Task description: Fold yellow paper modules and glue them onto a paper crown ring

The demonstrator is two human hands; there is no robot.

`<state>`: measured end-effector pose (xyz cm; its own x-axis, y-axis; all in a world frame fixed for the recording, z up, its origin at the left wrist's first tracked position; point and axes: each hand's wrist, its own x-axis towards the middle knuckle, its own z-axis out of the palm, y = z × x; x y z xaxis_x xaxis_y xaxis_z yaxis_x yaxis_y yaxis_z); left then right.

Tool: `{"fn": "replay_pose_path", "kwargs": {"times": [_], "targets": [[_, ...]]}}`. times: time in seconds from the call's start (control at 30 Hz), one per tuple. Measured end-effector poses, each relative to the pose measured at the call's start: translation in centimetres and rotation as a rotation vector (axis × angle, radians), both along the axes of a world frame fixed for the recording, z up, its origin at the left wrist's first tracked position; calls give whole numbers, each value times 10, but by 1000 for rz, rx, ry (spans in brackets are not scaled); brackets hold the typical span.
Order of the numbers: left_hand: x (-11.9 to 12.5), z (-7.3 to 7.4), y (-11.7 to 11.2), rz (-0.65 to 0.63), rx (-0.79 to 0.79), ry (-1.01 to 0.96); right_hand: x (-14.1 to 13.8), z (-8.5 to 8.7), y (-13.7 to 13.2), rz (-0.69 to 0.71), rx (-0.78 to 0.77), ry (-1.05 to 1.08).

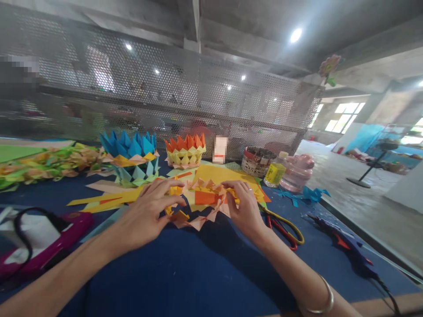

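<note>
A ring of folded paper strips [198, 223], peach with yellow pieces, stands low on the dark blue table between my hands. My left hand [148, 215] curves around its left side, yellow folds between thumb and fingers. On the right side of the ring, my right hand [244, 209] has thumb and fingers closed on the paper; the exact contact is partly hidden. Yellow and orange paper sheets [228, 174] lie behind and under the ring. Scissors with red and yellow handles [299, 233] rest just right of my right hand.
Folded-paper rings, one blue-topped [128, 145] and one orange-topped [187, 149], stand at the back. Left are a paper pile [56, 163] and a magenta object [72, 224]. Right are a bottle with yellow label [275, 171], a pink container [297, 174] and a corded glue gun [346, 244].
</note>
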<state>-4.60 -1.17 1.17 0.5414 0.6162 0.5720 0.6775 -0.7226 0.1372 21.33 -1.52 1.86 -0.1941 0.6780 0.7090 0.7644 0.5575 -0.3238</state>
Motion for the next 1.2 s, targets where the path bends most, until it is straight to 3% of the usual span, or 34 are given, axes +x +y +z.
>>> {"fn": "replay_pose_path", "kwargs": {"times": [0.3,0.53,0.8,1.2], "targets": [[-16,15,-6,-8,-12,-265,2,0,-5,196,-149,-252],[-12,13,-9,0,-182,-386,-7,-8,-11,245,-222,-360],[-10,13,-12,106,-83,-573,-19,-15,-14,149,19,-356],[-6,12,-20,157,68,-613,-24,-14,-20,136,178,-379]]}}
